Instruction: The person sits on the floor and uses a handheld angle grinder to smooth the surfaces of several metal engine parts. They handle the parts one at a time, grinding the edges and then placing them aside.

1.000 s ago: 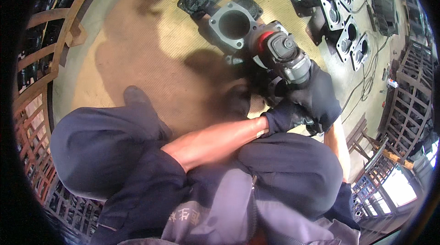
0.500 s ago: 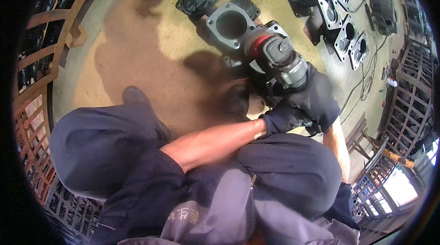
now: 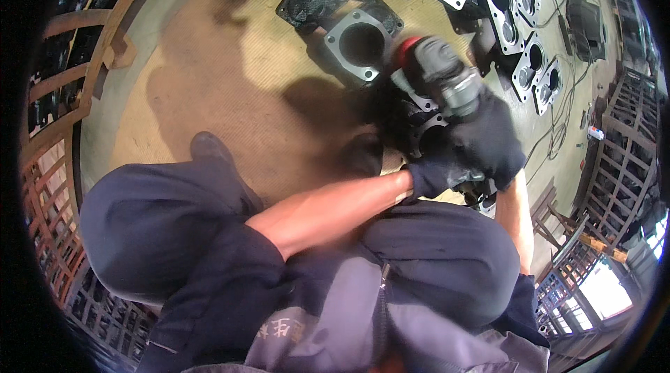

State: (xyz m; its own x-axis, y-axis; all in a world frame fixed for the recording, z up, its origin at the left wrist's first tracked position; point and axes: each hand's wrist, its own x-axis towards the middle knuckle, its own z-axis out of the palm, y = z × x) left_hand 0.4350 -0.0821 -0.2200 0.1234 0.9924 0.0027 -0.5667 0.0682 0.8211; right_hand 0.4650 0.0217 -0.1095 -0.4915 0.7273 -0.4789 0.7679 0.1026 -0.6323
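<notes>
- The floor carries a ribbed mat (image 3: 230, 129); slatted crates line both rims, the left crate (image 3: 84, 22) being the nearer, and a cable (image 3: 558, 125) loops across the right-hand floor.
- Against half a second ago, the whole view has shifted slightly, but the grinder (image 3: 447, 74) has moved more than that: farther from the body and to the right, and it is blurred now.
- More of the pale flange (image 3: 423, 103) just on its near side shows. I judge the grinder is being swept along rather than held on one spot; whether its disc touches metal cannot be made out.
- The right hand (image 3: 492, 136), in a dark glove, is wrapped round the grinder's body, so the grinder's head lies just beyond it, ahead and to its left.
- The left hand (image 3: 440, 172) reaches across and sits against the right glove, nearer the body. What its fingers close on is hidden, so I cannot tell.
- Left of the grinder's head, near it, a bored casting (image 3: 347, 64) lies face up; more castings (image 3: 453, 0) spread beyond, well apart from both hands.
</notes>
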